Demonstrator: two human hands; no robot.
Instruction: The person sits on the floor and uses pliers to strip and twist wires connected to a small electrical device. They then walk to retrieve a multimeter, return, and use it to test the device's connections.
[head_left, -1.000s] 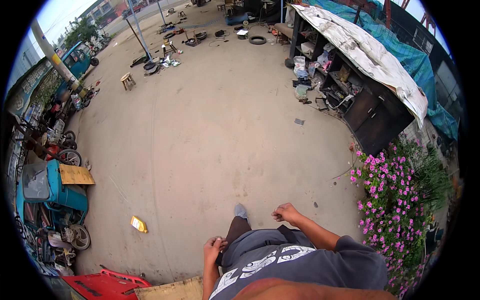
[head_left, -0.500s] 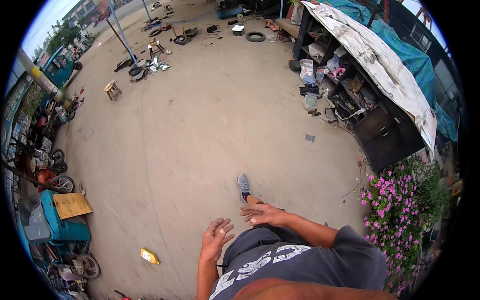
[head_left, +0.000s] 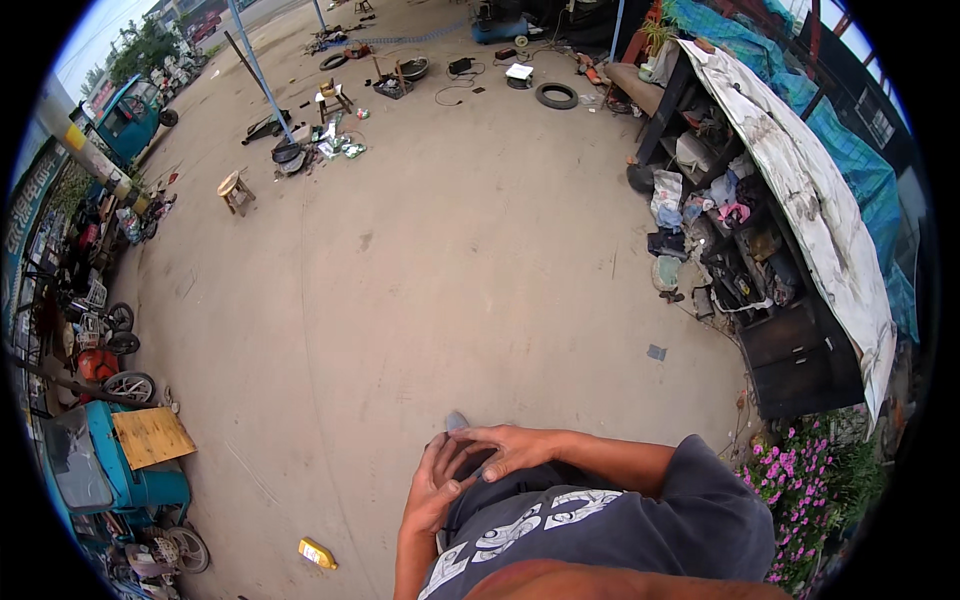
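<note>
My left hand (head_left: 432, 492) is raised in front of my waist, fingers apart and bent a little, with nothing in it. Above it, my right hand (head_left: 508, 448) reaches across from the right with its fingers stretched toward the left one. The two hands overlap at the fingertips, and whether they touch is hard to tell. Neither holds anything. Behind them is my dark grey printed shirt (head_left: 600, 530). The tip of a grey shoe (head_left: 456, 420) shows just beyond the fingers. On the ground to the left lies a yellow bottle (head_left: 317, 553).
A black cabinet (head_left: 800, 370) full of odds and ends stands at the right under a white sheet (head_left: 800, 190), with pink flowers (head_left: 800, 475) nearer me. A teal three-wheeler (head_left: 150, 487) is at the left. Farther off are a wooden stool (head_left: 236, 190) and a tyre (head_left: 556, 96).
My hands have come together from being apart. The scene has shifted downward and slightly right in the view, with the cabinet and flowers now lower. The forward leg is now mostly hidden.
</note>
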